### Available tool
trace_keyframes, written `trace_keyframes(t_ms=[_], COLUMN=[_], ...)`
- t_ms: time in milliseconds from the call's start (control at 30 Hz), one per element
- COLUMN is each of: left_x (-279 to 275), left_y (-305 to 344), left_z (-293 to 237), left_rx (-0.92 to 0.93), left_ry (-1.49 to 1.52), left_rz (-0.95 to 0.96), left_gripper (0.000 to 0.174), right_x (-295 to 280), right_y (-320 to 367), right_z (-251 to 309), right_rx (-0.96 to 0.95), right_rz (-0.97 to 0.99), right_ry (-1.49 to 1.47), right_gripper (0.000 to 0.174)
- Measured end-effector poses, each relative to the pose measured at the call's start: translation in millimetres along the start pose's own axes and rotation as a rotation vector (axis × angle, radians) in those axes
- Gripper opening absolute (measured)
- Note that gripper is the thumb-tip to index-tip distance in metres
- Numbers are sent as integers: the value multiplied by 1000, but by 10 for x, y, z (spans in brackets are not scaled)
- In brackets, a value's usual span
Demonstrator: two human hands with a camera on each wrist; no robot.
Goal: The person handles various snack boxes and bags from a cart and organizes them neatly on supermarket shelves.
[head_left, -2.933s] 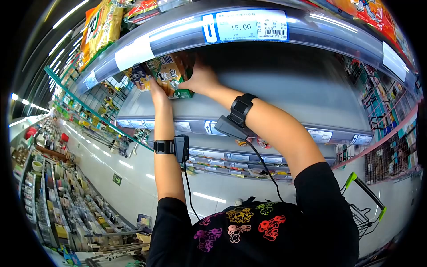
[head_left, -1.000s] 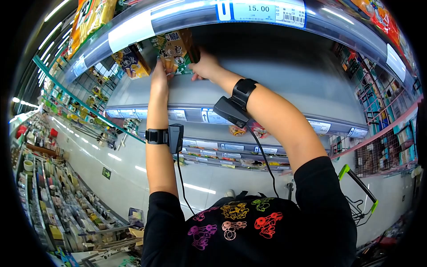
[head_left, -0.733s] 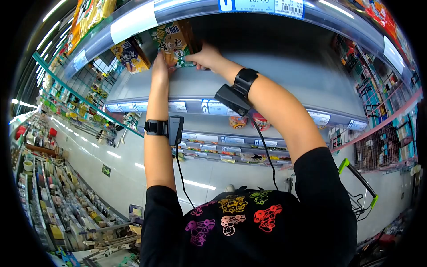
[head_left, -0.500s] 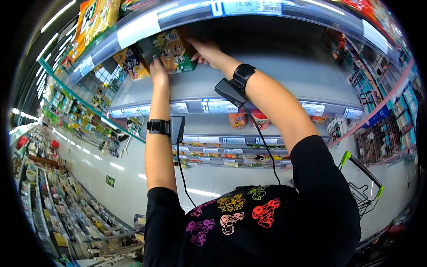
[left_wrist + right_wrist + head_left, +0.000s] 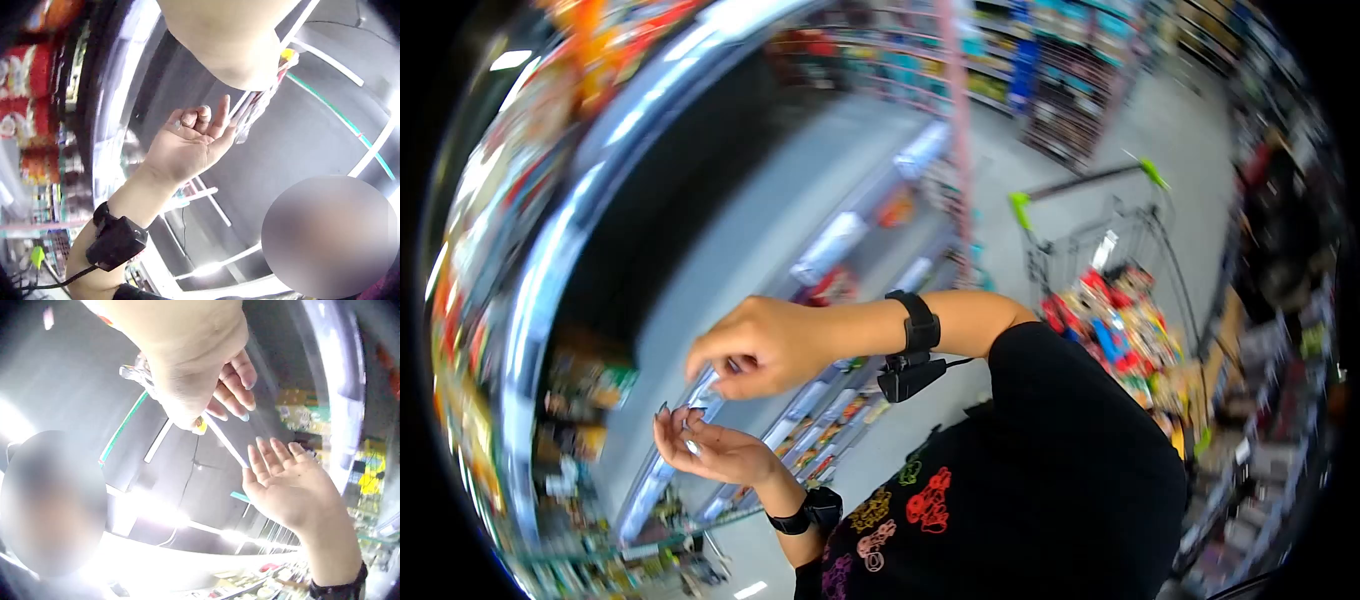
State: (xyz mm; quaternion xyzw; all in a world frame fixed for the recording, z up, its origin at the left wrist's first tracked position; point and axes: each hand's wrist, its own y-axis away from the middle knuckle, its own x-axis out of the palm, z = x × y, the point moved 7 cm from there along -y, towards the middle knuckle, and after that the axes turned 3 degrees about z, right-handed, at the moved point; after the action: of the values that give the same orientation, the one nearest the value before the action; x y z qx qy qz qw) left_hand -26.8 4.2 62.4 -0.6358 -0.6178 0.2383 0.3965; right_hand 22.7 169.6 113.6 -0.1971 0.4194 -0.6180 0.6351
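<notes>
Plain black sleeve (image 5: 1090, 400).

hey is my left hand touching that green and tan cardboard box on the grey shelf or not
Apart. The head view shows the left hand clear of the green and tan cardboard box, with bare grey shelf visible between them.

"What do you see of the two boxes?"

"Through my head view I see a brown-and-green box (image 5: 603, 386) on the grey shelf (image 5: 730, 225), towards one end. It looks upright, its green part low down."

"And its neighbour?"

"I make out a dark-and-yellow box (image 5: 582, 441) next to it, on the same shelf. Both are too blurred for me to read the print or tell whether they touch."
</notes>
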Motion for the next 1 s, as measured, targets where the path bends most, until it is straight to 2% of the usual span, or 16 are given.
trace_keyframes(t_ms=[67,200,233,367,400,467,500,567,600,667,733,767,833,900,967,1000], left_x=[388,1285,1507,2397,2593,2900,3019,3130,3130,3102,3075,3081,3213,3325,3537,3633], left_y=[256,848,1045,1934,2227,2793,3150,3897,4210,4841,5337,5552,6062,6360,6405,6453], left_z=[68,207,229,33,-31,-284,-361,-472,-584,-663,-700,-699,-534,-448,-405,-395], left_rx=[-14,-271,-311,-451,-538,-510,-592,-601,-752,-574,-699,-777,-666,-476,-171,-231], left_ry=[75,278,195,483,559,548,620,646,693,660,617,593,567,433,204,219], left_rz=[111,370,464,870,983,1255,1398,1724,1831,2072,2176,2222,2177,2137,2079,2141], left_gripper=[39,33,34,34,34,32,33,30,27,30,32,34,42,51,61,69], right_x=[-232,-853,-974,-1196,-1152,-989,-881,-555,-364,-8,261,416,540,557,424,311], right_y=[537,1767,2134,3594,3981,4699,5009,5624,5940,6418,6691,6893,6978,7112,7202,7214], right_z=[0,17,49,566,694,977,1161,1463,1558,1762,1924,1877,1871,1798,1608,1509], right_rx=[71,439,539,943,995,1113,1185,1348,1433,1550,1553,1466,1132,920,810,816], right_rz=[-106,-499,-608,-1033,-1121,-1259,-1304,-1495,-1570,-1728,-1880,-2039,-2253,-2313,-2274,-2222], right_ry=[101,257,323,493,519,614,685,727,724,649,580,334,-17,-156,-273,-317], right_gripper=[18,16,16,16,16,18,22,26,28,32,35,32,28,28,31,34])
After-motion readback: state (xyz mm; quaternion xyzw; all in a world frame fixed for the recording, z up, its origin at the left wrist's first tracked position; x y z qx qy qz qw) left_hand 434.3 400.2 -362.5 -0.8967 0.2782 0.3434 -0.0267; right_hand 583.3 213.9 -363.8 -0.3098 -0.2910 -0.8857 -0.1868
